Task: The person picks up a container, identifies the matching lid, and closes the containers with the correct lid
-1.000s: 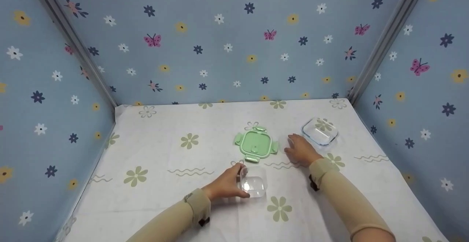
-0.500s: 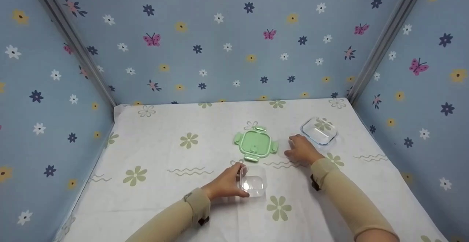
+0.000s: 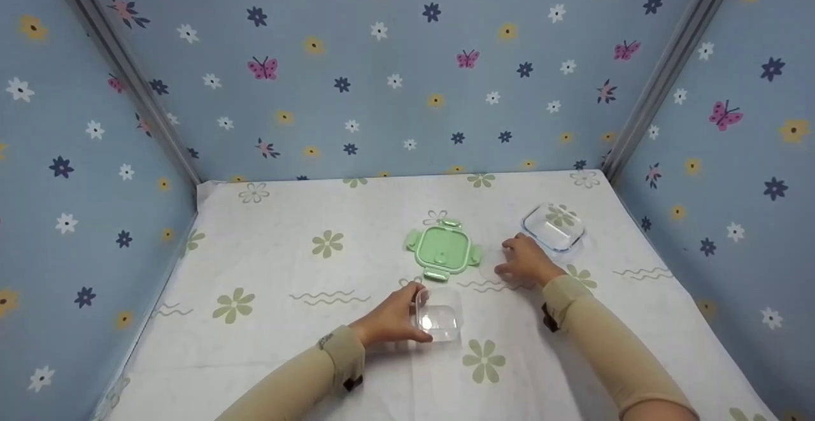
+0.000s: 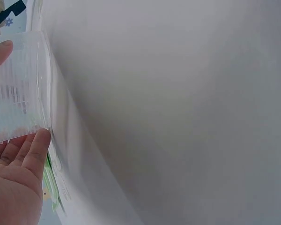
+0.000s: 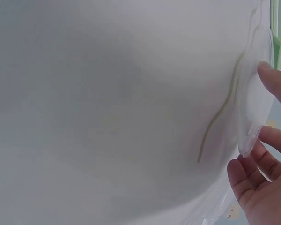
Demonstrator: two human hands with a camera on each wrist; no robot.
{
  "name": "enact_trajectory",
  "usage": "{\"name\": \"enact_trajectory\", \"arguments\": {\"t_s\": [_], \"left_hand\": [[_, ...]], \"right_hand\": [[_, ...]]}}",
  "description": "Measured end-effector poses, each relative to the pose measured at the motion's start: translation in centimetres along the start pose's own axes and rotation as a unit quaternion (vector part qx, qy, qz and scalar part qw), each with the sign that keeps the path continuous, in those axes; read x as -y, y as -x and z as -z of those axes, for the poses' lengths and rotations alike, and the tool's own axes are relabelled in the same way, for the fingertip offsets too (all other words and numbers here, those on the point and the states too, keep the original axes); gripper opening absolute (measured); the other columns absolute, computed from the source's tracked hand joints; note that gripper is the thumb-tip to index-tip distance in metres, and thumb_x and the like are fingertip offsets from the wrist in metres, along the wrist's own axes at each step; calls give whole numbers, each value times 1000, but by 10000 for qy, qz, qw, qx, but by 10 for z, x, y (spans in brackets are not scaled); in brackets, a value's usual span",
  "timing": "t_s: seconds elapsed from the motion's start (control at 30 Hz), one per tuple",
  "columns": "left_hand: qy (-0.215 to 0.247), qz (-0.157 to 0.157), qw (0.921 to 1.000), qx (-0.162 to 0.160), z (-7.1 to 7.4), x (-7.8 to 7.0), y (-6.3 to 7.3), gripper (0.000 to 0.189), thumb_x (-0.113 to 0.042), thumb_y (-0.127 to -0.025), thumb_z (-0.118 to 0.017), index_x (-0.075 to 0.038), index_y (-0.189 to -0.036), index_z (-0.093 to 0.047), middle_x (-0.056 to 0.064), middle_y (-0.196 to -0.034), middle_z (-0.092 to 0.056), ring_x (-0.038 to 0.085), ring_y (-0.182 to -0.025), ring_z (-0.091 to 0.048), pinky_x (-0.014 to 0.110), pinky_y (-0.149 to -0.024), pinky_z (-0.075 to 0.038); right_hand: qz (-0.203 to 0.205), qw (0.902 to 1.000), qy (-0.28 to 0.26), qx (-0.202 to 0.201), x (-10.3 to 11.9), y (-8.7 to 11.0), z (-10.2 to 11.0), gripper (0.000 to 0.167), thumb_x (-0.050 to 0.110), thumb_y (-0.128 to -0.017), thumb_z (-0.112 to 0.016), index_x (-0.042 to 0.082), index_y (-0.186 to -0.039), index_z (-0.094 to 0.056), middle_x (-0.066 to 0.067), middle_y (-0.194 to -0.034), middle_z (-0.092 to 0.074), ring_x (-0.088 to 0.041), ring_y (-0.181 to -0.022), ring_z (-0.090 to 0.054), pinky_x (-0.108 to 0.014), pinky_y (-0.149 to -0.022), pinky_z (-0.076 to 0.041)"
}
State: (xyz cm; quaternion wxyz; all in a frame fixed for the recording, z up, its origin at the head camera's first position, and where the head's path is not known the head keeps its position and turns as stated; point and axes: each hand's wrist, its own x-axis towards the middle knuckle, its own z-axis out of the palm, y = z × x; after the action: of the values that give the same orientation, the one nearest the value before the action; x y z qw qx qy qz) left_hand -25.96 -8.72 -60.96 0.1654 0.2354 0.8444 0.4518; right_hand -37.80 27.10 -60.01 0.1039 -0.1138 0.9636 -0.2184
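Note:
In the head view, my left hand [image 3: 389, 319] grips the left side of a clear plastic container [image 3: 440, 322], which stands near the middle of the table. Its thumb and fingers lie along opposite walls of the container in the left wrist view. Farther right, my right hand [image 3: 526, 262] reaches over a thin clear lid [image 5: 256, 93] that lies close to the cloth. The right wrist view has the thumb on one edge of this lid and fingertips at another edge. From the head camera the lid is faint and partly covered by the hand.
A green clip lid [image 3: 443, 250] lies between the hands, its side flaps spread. Behind the right hand stands a clear glass container [image 3: 554, 227]. White flowered cloth [image 3: 267, 344] covers the table; blue patterned walls [image 3: 395, 64] enclose the back and both sides.
My right hand has shifted very slightly to the right. The left hand and the plastic container keep their place; the head view itself has drifted a little.

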Motion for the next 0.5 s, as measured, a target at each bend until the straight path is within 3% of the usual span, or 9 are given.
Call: {"name": "enact_trajectory", "arguments": {"t_s": [0.13, 0.5], "left_hand": [[-11, -24, 10000, -3, 0, 0, 0, 87, -26, -71, -101, -9, -141, -51, 15, -142, -64, 35, -135, -63, 51, -119, -50], [109, -100, 9999, 86, -1, 1, 0, 87, -24, -73, -99, -5, -141, -50, 16, -142, -63, 40, -137, -63, 51, -119, -51]], "right_hand": [[-74, 9994, -328, 4, 2, 2, 3, 61, 21, -93, -87, -8, -140, -63, -25, -130, -62, -42, -125, -60, -57, -115, -49], [290, 9961, -820, -168, 3, 6, 9, 45, 7, -92, -83, -10, -129, -64, -28, -122, -69, -40, -115, -66, -57, -105, -54]]}}
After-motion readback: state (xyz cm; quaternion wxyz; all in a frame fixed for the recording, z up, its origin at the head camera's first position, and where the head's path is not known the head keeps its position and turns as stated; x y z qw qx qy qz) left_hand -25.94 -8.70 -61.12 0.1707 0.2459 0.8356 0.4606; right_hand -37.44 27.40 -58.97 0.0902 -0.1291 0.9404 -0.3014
